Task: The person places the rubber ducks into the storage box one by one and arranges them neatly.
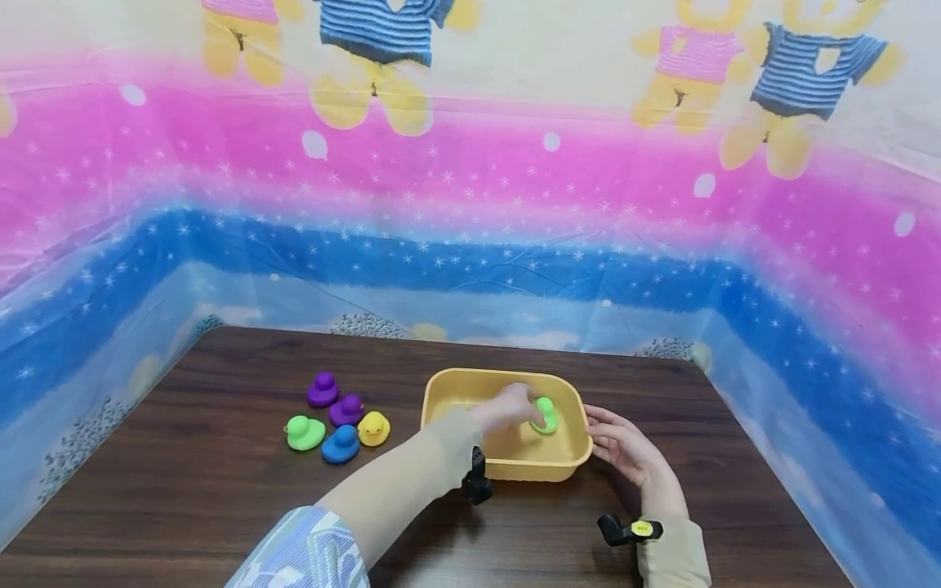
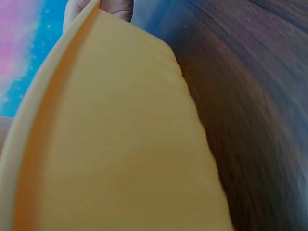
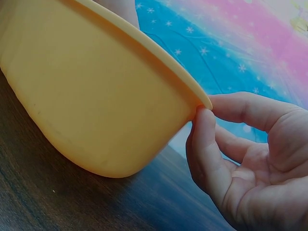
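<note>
A yellow plastic basin [image 1: 507, 471] stands on the table, with a light green toy duck [image 1: 546, 424] inside towards its right end. My left hand [image 1: 509, 406] reaches over the near rim into the basin, thumb and fingers around the duck's left side. The left wrist view mostly shows the basin's outer wall [image 2: 125, 115], which hides that hand's fingers. At the basin's right end my right hand [image 1: 623, 447] pinches the rim between thumb and forefinger, seen closely in the right wrist view, where the basin wall [image 3: 110, 91] fills the left side.
Left of the basin, a group of toy ducks sits on the dark wooden table [image 1: 220, 506]: two purple [image 1: 323, 390], one green [image 1: 305, 434], one blue [image 1: 341, 445] and one yellow [image 1: 373, 429]. A patterned cloth [image 1: 470, 269] hangs around the table's back and sides.
</note>
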The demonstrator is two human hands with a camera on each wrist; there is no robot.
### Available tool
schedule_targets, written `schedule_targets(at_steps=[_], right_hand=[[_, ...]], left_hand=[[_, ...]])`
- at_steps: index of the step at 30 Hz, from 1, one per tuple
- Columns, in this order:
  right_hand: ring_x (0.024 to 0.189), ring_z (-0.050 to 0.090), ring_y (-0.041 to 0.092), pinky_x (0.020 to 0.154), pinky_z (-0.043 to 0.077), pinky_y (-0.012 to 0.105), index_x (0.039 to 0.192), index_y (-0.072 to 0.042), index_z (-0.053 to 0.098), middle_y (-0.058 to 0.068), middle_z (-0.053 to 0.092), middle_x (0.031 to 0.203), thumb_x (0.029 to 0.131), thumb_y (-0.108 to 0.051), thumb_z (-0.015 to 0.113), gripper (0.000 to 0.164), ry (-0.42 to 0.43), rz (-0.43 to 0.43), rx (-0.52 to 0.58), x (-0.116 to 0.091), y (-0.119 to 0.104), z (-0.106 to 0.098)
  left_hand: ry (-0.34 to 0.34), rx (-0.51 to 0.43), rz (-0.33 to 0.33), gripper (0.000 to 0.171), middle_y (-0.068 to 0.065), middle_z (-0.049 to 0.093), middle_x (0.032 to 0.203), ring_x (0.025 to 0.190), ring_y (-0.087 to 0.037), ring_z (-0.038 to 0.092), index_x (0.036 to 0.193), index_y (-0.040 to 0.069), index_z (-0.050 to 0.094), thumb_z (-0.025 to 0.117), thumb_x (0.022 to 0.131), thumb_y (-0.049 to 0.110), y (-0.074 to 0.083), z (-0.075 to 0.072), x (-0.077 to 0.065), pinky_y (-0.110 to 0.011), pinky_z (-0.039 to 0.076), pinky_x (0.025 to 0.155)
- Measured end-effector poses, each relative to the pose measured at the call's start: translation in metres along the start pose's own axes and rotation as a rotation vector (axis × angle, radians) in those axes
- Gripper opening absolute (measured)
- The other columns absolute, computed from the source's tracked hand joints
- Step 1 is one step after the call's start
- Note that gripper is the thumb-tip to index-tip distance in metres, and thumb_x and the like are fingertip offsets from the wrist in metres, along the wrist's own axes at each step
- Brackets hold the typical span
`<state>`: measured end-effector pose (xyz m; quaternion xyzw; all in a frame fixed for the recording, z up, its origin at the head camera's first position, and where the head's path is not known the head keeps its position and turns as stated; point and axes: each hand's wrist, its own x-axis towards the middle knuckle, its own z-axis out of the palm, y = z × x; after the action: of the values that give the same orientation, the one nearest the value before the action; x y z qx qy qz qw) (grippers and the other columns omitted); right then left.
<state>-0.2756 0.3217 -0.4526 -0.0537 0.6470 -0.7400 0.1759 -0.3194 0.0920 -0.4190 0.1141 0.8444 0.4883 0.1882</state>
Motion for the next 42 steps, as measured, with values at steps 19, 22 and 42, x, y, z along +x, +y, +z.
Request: schedule_targets(at_steps=[19,22,42], right_hand=[[0.092,0.069,0.004,0.081,0.056,0.020,0.151,0.000,0.029,-0.010,0.068,0.111,0.101,0.000,0.045,0.053,0.026,0.007,0.014,0.000,0.002,-0.002],[0.093,0.069,0.005,0.081,0.056,0.020,0.151,-0.001,0.031,-0.009,0.068,0.111,0.101,0.000,0.045,0.052,0.018,0.004,0.027,0.000,0.003,-0.002],[0.098,0.069,0.005,0.084,0.056,0.021,0.120,-0.026,0.060,-0.008,0.069,0.114,0.100,-0.001,0.046,0.035,-0.037,-0.044,0.043,0.001,0.006,-0.003]], left_hand=[[-0.091,0.046,0.164,0.044,-0.016,0.060,0.132,0.123,-0.030,0.055,0.131,0.004,0.059,0.069,0.091,0.020,-0.013,-0.090,-0.064,-0.045,0.046,0.103],[-0.026,0.057,0.179,0.041,-0.017,0.060,0.131,0.123,-0.032,0.055,0.129,0.003,0.060,0.068,0.091,0.018,-0.019,-0.111,-0.078,-0.046,0.047,0.102],[0.196,-0.005,0.114,0.062,-0.024,0.038,0.151,0.137,-0.044,0.037,0.144,0.002,0.042,0.064,0.095,0.032,-0.082,-0.214,-0.167,-0.060,0.036,0.108]])
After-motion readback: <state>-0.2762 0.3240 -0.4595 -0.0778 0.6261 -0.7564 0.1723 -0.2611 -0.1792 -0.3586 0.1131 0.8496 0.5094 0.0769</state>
